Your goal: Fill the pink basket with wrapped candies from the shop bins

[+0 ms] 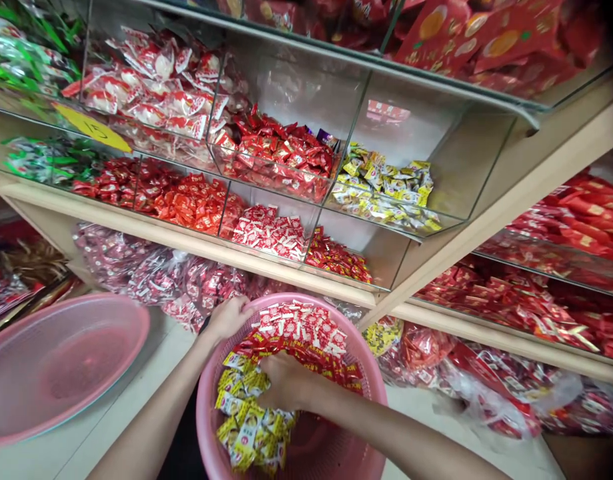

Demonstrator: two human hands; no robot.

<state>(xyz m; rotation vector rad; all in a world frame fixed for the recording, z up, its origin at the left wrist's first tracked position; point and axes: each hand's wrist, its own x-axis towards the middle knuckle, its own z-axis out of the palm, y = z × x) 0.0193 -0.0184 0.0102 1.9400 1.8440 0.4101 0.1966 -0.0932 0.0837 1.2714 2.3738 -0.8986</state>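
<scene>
My left hand (230, 319) is closed on the far left rim of a round pink plastic basket (377, 393). Inside lie yellow-wrapped candies (251, 430) on the left, white-and-red wrapped candies (306, 325) at the back, and red-wrapped candies with yellow print (331, 365) between them and along the right. Down in the basket, my right hand (284, 383) touches the yellow and red candies where they meet. Its fingertips are blurred and partly hidden, so whether they grip any is unclear. The basket's front right floor shows bare red-pink plastic.
A second pink basket (131, 333) rests on the floor at left. Ahead, a wooden shelf (306, 279) has clear bins of candies, including a bin of yellow packets (386, 177). A yellow tag (92, 128) reads 15. Bagged candies (486, 387) lie under the shelf.
</scene>
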